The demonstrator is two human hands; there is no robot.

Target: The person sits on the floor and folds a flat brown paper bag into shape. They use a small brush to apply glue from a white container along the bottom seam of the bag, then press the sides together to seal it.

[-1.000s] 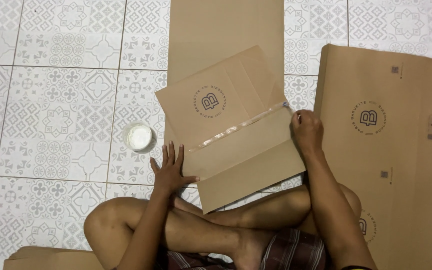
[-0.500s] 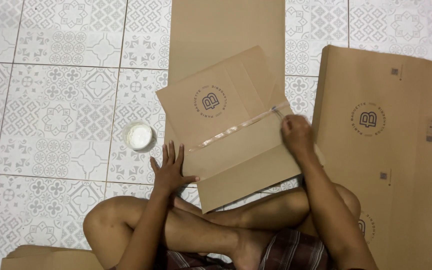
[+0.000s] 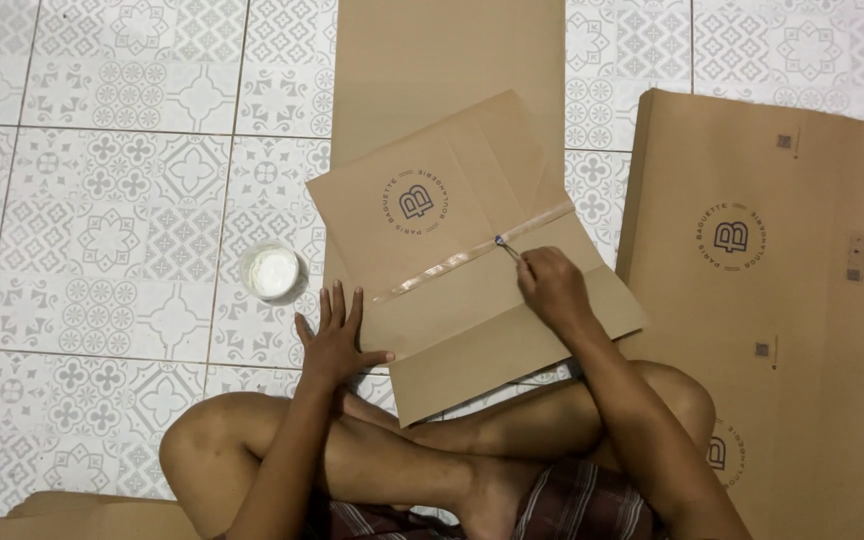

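A brown paper sheet (image 3: 452, 320) with a round printed emblem lies on the tiled floor in front of my crossed legs. A shiny wet strip (image 3: 432, 270) runs across it from left to right. My right hand (image 3: 552, 290) pinches a thin stick-like tool (image 3: 504, 245), and its tip touches the strip near the middle. My left hand (image 3: 335, 340) rests flat with fingers spread on the sheet's lower left corner. A small round cup (image 3: 274, 273) of white paste stands on the floor just left of the sheet.
A tall stack of the same brown sheets (image 3: 752, 330) lies to the right, beside my right knee. Another plain brown sheet (image 3: 452, 60) lies beyond, partly under the one in front. More brown sheets (image 3: 72, 515) show at the bottom left corner.
My right hand has slid left along the strip, from the sheet's right edge toward its middle. My left hand and the sheet have stayed put.
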